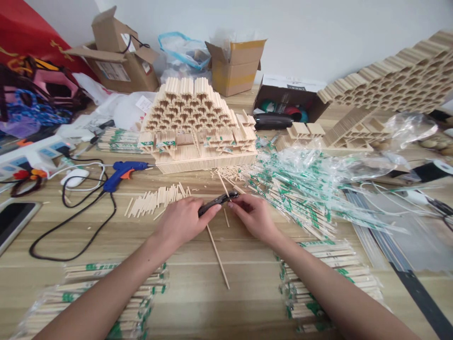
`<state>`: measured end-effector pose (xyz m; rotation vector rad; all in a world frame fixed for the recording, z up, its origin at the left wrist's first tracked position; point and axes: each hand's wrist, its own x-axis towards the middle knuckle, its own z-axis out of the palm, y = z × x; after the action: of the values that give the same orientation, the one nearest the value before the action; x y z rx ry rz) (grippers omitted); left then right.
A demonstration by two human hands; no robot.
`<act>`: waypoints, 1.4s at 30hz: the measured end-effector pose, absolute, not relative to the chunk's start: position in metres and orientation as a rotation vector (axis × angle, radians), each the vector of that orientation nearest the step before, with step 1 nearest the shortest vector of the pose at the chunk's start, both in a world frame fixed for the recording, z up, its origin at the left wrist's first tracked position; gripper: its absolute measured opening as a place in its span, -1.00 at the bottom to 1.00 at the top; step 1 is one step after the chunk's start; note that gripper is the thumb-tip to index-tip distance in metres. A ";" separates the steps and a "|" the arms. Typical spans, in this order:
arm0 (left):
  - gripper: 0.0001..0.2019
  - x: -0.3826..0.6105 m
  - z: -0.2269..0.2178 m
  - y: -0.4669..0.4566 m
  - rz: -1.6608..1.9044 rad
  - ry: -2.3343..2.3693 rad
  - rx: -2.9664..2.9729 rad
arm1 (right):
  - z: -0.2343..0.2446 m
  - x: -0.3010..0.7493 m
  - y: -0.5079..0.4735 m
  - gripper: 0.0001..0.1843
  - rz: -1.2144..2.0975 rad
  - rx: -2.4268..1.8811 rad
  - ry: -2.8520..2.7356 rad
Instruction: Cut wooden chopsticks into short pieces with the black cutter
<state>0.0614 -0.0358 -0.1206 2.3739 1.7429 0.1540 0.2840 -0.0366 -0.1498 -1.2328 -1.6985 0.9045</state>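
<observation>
My left hand (182, 219) is closed around a pair of dark pliers (211, 207), whose head points up and right. Across the pliers' jaws runs a thin wooden chopstick (222, 182), tilted. The fingers of my right hand (255, 216) pinch this chopstick close to the jaws. Another chopstick (217, 255) lies on the table below the hands, its upper end hidden by my left hand. Short cut stick pieces (152, 200) are spread left of the pliers. Behind the hands stands a honeycomb-like model (205, 158) built of wooden sticks.
A blue glue gun (122, 174) with a looping black cable lies at left, near a phone (16, 224). Torn green-and-clear wrappers (304, 177) heap at right. Wrapped chopsticks lie under both forearms. A larger stick structure (396, 80) stands at back right, cardboard boxes (239, 71) behind.
</observation>
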 end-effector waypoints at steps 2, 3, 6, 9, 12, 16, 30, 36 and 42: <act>-0.28 0.062 -0.121 -0.036 0.145 1.748 2.374 | -0.150 0.284 -0.036 -0.85 0.911 -1.231 -1.699; -0.27 0.062 -0.120 -0.035 0.139 1.747 2.373 | -0.150 0.284 -0.036 -0.85 0.914 -1.230 -1.700; -0.27 0.062 -0.120 -0.035 0.126 1.741 2.369 | -0.150 0.284 -0.036 -0.85 0.918 -1.224 -1.703; -0.28 0.062 -0.120 -0.036 0.125 1.742 2.364 | -0.149 0.285 -0.036 -0.86 0.910 -1.227 -1.712; -0.28 0.062 -0.121 -0.036 0.148 1.739 2.366 | -0.150 0.284 -0.036 -0.86 0.906 -1.223 -1.716; -0.30 0.061 -0.123 -0.035 0.169 1.732 2.383 | -0.151 0.284 -0.036 -0.85 0.915 -1.223 -1.709; -0.26 0.061 -0.120 -0.037 0.113 1.774 2.367 | -0.149 0.284 -0.037 -0.85 0.916 -1.225 -1.721; -0.30 0.059 -0.122 -0.034 0.184 1.772 2.369 | -0.152 0.284 -0.036 -0.80 0.922 -1.232 -1.715; -0.36 0.057 -0.120 -0.033 0.283 1.756 2.344 | -0.148 0.286 -0.037 -0.82 0.862 -1.227 -1.744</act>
<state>0.0565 -0.0326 -0.1197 2.3444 1.7558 0.2834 0.2864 -0.0369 -0.1478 -1.2271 -1.7438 0.8621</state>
